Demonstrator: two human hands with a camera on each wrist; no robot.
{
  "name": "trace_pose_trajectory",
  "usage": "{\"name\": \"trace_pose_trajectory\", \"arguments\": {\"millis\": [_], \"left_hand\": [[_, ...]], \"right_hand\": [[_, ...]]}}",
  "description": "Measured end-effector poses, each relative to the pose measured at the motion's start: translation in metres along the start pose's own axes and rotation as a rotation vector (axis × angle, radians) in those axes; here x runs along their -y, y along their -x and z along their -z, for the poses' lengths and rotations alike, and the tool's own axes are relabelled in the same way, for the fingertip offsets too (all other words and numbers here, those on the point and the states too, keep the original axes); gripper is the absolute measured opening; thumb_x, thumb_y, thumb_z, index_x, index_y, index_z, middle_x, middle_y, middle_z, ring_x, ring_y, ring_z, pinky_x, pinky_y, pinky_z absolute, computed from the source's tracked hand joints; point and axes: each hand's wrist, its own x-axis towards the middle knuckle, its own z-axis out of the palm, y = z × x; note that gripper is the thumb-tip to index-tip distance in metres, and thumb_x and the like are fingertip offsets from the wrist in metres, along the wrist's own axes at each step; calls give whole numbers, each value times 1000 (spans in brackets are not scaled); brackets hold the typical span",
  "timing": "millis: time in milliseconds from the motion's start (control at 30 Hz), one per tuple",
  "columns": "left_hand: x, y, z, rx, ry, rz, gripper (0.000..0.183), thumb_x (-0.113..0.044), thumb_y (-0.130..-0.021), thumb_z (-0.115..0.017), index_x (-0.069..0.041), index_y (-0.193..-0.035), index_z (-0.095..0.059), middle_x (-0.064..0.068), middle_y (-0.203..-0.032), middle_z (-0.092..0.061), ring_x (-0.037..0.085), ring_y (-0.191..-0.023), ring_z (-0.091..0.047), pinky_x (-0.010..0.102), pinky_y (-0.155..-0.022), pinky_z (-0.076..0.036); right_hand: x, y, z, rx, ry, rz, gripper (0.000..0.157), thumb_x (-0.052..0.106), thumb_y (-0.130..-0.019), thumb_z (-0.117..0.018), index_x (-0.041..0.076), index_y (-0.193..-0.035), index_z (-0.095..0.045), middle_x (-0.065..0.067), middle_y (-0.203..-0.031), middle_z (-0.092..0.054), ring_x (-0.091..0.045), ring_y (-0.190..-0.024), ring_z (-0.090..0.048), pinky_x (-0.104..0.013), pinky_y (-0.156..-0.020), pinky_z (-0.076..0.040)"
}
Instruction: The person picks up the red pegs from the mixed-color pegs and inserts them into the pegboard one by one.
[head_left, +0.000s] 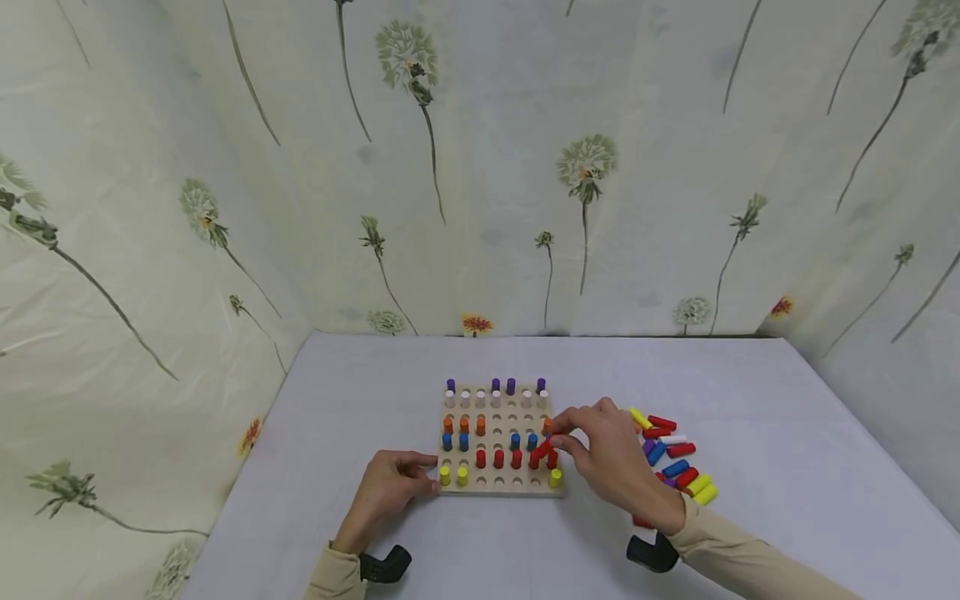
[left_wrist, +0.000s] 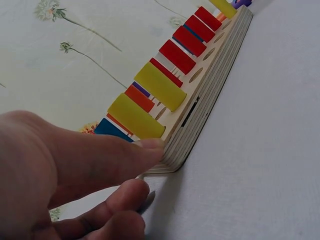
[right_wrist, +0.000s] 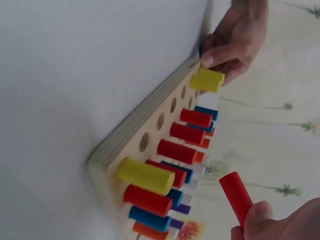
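A wooden pegboard [head_left: 502,492] lies on the table, with rows of purple, white, orange, blue, red and yellow pegs standing in it. Some holes hold no peg. My left hand [head_left: 388,485] grips the board's near left corner; in the left wrist view its thumb lies on that corner beside a yellow peg [left_wrist: 136,116]. Over the board's right side, my right hand [head_left: 609,450] pinches a red peg [right_wrist: 236,197] between thumb and fingers. In the right wrist view that peg is tilted and apart from the board. The fingertips behind it are mostly hidden there.
Loose pegs in several colours, among them a red peg [head_left: 681,450] and a blue peg [head_left: 675,468], lie to the right of the board, partly behind my right forearm. A flower-printed cloth [head_left: 510,167] hangs around the white table [head_left: 360,375].
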Motion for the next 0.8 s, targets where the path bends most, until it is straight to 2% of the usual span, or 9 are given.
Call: {"name": "trace_pose_trajectory", "arguments": {"millis": [167, 433, 667, 800], "left_hand": [[1, 0, 1, 0, 1, 0, 37, -9, -77, -92, -7, -112, -83, 1, -77, -67, 16, -72, -53, 28, -61, -38], [0, 1, 1, 12, 14, 12, 36, -7, -77, -91, -7, -112, -82, 1, -78, -67, 16, -72, -53, 28, -61, -39], [2, -1, 2, 14, 14, -3, 36, -7, -77, -91, -6, -112, -82, 0, -76, -67, 15, -70, -52, 28, -60, -38], [2, -2, 1, 20, 16, -9, 36, -7, -78, -91, -6, -112, -82, 0, -76, -67, 14, -69, -52, 27, -58, -39]], "right_hand": [[11, -11, -13, 58, -100, 26, 11, 11, -90, -83, 17, -99, -81, 11, -90, -74, -14, -87, -46, -29, -73, -39], [21, -20, -43, 48, -199, 78, 11, 5, -88, -85, 15, -94, -82, 6, -89, -78, -24, -84, -50, -27, -71, -38], [36, -31, -61, 15, -162, 204, 11, 9, -85, -88, 14, -93, -83, 5, -89, -79, -12, -83, -44, -28, -73, -34], [40, -36, -66, 21, -129, 223, 11, 11, -84, -90, 15, -91, -83, 5, -87, -80, -8, -82, -43, -28, -75, -33]]}}
